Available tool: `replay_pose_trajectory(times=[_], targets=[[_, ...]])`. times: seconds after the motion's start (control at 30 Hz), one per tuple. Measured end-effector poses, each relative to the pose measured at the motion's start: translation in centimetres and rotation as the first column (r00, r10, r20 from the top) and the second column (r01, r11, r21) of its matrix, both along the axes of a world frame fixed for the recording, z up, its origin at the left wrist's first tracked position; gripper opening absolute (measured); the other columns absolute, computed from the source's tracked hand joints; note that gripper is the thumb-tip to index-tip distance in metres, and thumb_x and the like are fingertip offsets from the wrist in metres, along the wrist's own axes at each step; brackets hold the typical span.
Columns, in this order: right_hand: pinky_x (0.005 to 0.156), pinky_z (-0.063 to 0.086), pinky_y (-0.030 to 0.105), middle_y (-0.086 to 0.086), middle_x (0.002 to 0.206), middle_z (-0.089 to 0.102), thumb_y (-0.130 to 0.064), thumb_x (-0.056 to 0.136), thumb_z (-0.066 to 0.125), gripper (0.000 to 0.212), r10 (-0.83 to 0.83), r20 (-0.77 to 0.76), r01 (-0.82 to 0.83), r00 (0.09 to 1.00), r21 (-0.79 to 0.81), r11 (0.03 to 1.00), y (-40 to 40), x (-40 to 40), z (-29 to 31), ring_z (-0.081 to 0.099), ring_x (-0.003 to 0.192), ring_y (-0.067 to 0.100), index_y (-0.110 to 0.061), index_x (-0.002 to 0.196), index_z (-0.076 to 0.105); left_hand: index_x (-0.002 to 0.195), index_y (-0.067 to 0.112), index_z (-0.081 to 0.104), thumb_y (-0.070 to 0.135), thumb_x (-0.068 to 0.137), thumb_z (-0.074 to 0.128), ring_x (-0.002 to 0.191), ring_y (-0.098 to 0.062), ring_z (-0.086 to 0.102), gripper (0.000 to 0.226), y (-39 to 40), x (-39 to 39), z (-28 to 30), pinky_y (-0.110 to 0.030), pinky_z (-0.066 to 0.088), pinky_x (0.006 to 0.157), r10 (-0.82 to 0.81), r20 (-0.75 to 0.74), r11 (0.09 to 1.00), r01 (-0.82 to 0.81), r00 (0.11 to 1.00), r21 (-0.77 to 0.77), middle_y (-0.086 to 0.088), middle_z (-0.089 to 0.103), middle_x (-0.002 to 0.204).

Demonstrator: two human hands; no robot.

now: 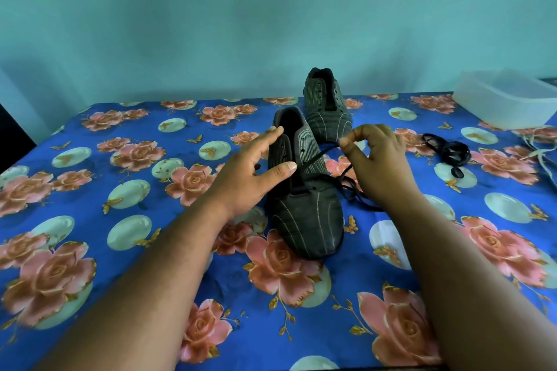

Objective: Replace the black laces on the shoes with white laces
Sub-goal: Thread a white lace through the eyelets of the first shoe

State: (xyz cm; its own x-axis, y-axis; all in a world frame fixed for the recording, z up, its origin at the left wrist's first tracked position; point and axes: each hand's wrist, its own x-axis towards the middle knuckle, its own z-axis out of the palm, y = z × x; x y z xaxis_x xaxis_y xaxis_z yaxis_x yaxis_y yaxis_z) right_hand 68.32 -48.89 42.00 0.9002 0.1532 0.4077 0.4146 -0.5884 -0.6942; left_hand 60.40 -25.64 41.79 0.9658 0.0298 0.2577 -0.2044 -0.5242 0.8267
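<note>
- On the floral cloth (90, 250), our left hand (250, 178) steadied the near shoe (304, 205), fingers spread straight against its collar.
- Our right hand (376, 159) pinched the black lace (319, 156), by then threaded only through the lowest eyelets.
- Far shoe (327, 105): already unlaced; its removed lace (449, 152) lay coiled to the right.
- White laces (539, 141) waited at the right edge; we judged both relacings outstanding.

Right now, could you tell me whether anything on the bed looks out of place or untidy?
Nothing is damaged or spilled. The only untidy thing is a removed black lace, which lies in a loose tangle on the floral sheet, right of the shoes. The far shoe already has bare eyelets, which fits the job.
</note>
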Motion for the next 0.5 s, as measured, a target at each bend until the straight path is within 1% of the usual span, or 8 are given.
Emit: replay_pose_trajectory(times=[0.03,0.1,0.17,0.2,0.27,0.37,0.43,0.5], targets=[[0.102,0.031,0.037,-0.009,0.117,0.055,-0.046,0.094,0.065,0.021,0.052,0.029,-0.052,0.998,0.0,0.999,0.3,-0.4,0.1,0.038,0.125,0.023,-0.028,0.105,0.066,0.155,0.039,0.038,0.041,0.092,0.07,0.112,0.041,0.027,0.071,0.0,0.0,0.0,0.0,0.028,0.095,0.003,0.001,1.0,-0.003,1.0,0.003,0.019,0.034,0.161],[0.101,0.031,0.034,-0.011,0.117,0.057,-0.057,0.088,0.067,0.032,0.195,0.085,-0.191,0.977,-0.054,0.98,0.8,-1.0,0.2,0.042,0.121,0.02,-0.033,0.11,0.066,0.155,0.039,0.038,0.041,0.092,0.07,0.111,0.042,0.026,0.071,0.0,0.0,0.0,0.007,0.025,0.092,0.006,0.0,1.0,-0.006,1.0,0.008,0.019,0.033,0.161],[0.099,0.039,0.039,-0.013,0.113,0.06,-0.067,0.084,0.061,0.036,0.319,0.108,-0.303,0.942,-0.146,0.942,1.4,-1.4,0.0,0.048,0.117,0.022,-0.038,0.105,0.067,0.155,0.039,0.038,0.04,0.093,0.07,0.111,0.042,0.025,0.07,0.0,0.0,0.0,0.008,0.024,0.091,0.006,0.002,1.0,-0.006,1.0,0.013,0.017,0.033,0.162],[0.099,0.042,0.042,-0.014,0.109,0.06,-0.068,0.084,0.058,0.035,0.355,0.107,-0.336,0.929,-0.161,0.928,1.6,-1.5,0.0,0.05,0.113,0.022,-0.039,0.101,0.067,0.155,0.039,0.038,0.04,0.093,0.07,0.11,0.043,0.024,0.07,0.1,0.1,0.0,0.009,0.024,0.09,0.007,0.004,1.0,-0.008,1.0,0.019,0.017,0.033,0.162],[0.097,0.044,0.046,-0.016,0.105,0.058,-0.065,0.084,0.057,0.031,0.38,0.113,-0.362,0.918,-0.152,0.92,1.8,-1.5,-0.1,0.051,0.109,0.021,-0.038,0.094,0.068,0.155,0.037,0.038,0.038,0.094,0.069,0.108,0.045,0.022,0.069,0.0,0.1,-0.1,0.012,0.023,0.088,0.009,0.01,0.999,-0.009,1.0,0.033,0.016,0.033,0.162],[0.096,0.044,0.051,-0.017,0.102,0.055,-0.063,0.086,0.052,0.027,0.374,0.124,-0.352,0.919,-0.167,0.921,1.8,-1.3,-0.1,0.049,0.108,0.019,-0.04,0.09,0.065,0.155,0.037,0.037,0.04,0.093,0.069,0.113,0.041,0.024,0.07,0.1,0.2,-0.1,0.01,0.024,0.089,0.003,0.019,0.999,-0.004,1.0,0.039,0.016,0.032,0.163],[0.096,0.043,0.052,-0.017,0.101,0.054,-0.064,0.087,0.049,0.025,0.351,0.125,-0.329,0.928,-0.171,0.929,1.5,-1.2,-0.1,0.048,0.106,0.019,-0.042,0.09,0.062,0.155,0.039,0.037,0.042,0.092,0.069,0.117,0.037,0.026,0.071,0.1,0.2,-0.1,0.005,0.026,0.093,-0.001,0.016,0.999,0.0,1.0,0.034,0.017,0.033,0.163],[0.096,0.043,0.05,-0.017,0.101,0.055,-0.064,0.087,0.051,0.025,0.346,0.114,-0.329,0.931,-0.141,0.934,1.3,-1.0,0.0,0.049,0.107,0.019,-0.042,0.09,0.062,0.155,0.039,0.037,0.044,0.092,0.068,0.119,0.035,0.027,0.071,0.1,0.1,0.0,-0.003,0.028,0.097,-0.001,0.015,1.0,0.001,1.0,0.028,0.016,0.033,0.163]])
